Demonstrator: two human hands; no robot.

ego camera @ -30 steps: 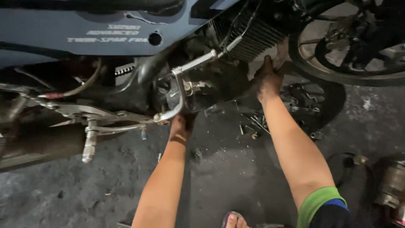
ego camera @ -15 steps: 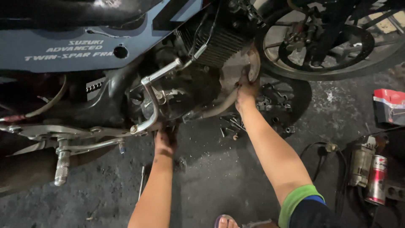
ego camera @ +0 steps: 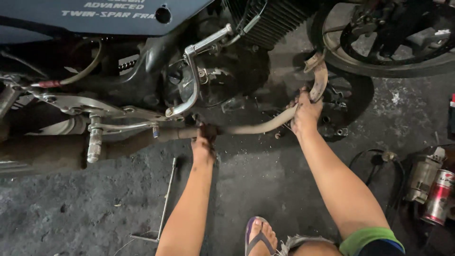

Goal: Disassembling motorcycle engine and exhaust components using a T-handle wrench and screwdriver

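Observation:
A motorcycle [ego camera: 118, 14] with blue bodywork stands over a dark engine [ego camera: 222, 80]. A curved, rusty exhaust pipe [ego camera: 258, 127] runs under the engine and bends up at its right end near the front wheel [ego camera: 393, 61]. My right hand [ego camera: 305, 114] grips the pipe at its bend. My left hand [ego camera: 204, 144] holds the pipe's straight part below the engine, close to a chrome kick lever [ego camera: 192, 80]. Both hands are dirty.
A thin metal rod tool [ego camera: 166, 199] lies on the concrete floor at the left. A foot peg [ego camera: 94, 142] sticks down from the frame. Spray cans [ego camera: 436, 196] and a black cable [ego camera: 374, 156] lie at the right. My sandalled foot [ego camera: 259, 237] is at the bottom.
The view has shifted down and left. The exhaust pipe now hangs clear below the engine, pulled away from it, with my right hand lower on its bend.

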